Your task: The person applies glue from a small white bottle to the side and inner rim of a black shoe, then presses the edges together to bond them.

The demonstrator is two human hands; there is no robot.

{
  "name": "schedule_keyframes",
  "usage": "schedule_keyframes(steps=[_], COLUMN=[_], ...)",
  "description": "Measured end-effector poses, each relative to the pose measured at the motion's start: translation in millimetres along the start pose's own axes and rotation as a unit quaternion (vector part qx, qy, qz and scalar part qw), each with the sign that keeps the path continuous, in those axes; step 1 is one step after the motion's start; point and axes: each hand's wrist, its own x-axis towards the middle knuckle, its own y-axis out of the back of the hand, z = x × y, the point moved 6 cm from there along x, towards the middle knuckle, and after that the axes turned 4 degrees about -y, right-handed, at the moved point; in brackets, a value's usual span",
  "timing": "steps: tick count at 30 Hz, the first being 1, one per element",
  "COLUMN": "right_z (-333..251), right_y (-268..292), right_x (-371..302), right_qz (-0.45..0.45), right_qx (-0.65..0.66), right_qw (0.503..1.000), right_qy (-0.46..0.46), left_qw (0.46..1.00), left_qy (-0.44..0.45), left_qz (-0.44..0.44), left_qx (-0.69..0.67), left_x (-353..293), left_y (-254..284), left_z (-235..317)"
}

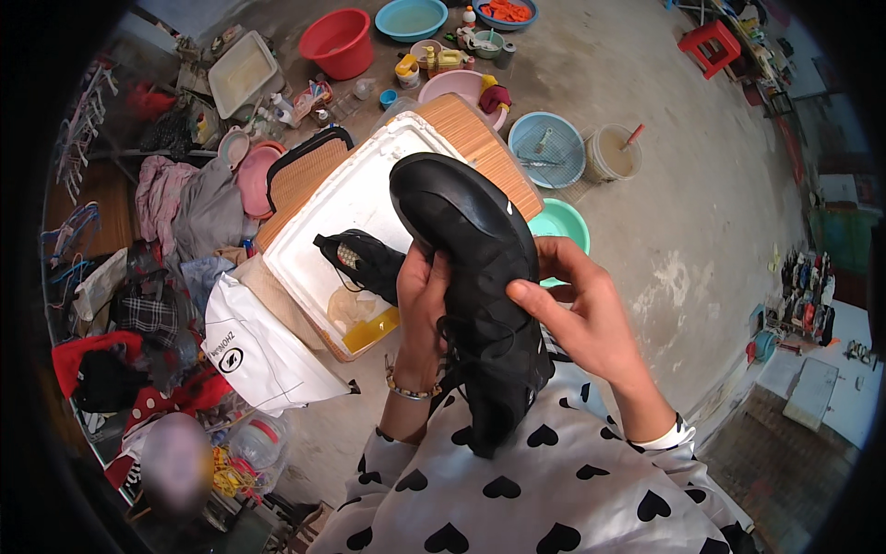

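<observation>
A black fabric sneaker with a smooth dark sole [471, 277] is held up in the air above the person's lap, toe pointing away and heel down by the white sleeves with black hearts [517, 480]. It sits directly over the near edge of a white foam tray [341, 212] resting on a woven wooden board [480, 138] on the concrete floor [683, 185].

The likeliest slip, as I judge it, is the sneaker rotating or dropping heel-first: both grips sit at mid-length, so the long toe end is unsupported, and a fall would land it in the tray on the second black sneaker [365, 263] and the yellowish liquid [369, 328] pooled in the tray's near corner.

The left hand [420, 309] clasps the sneaker's left side, fingers curled closed onto it. The right hand [591, 319] grasps the right side, its thumb pressed flat along the upper and fingers wrapped behind.
</observation>
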Motion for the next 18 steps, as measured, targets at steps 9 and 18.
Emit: schedule_keyframes(steps=[9,18], right_z=[34.9,74.5], right_y=[15.6,32.9], right_x=[11.5,24.8], right_qz=[0.058,0.03], right_qx=[-0.061,-0.003], right_qw=[0.994,0.999], right_qy=[0.064,0.022], left_qw=[0.999,0.977], left_qy=[0.001,-0.08], left_qz=[-0.008,0.046], left_qx=[0.041,0.19], left_x=[-14.7,-24.7], left_y=[-11.0,-39.5], left_z=[-1.6,6.4])
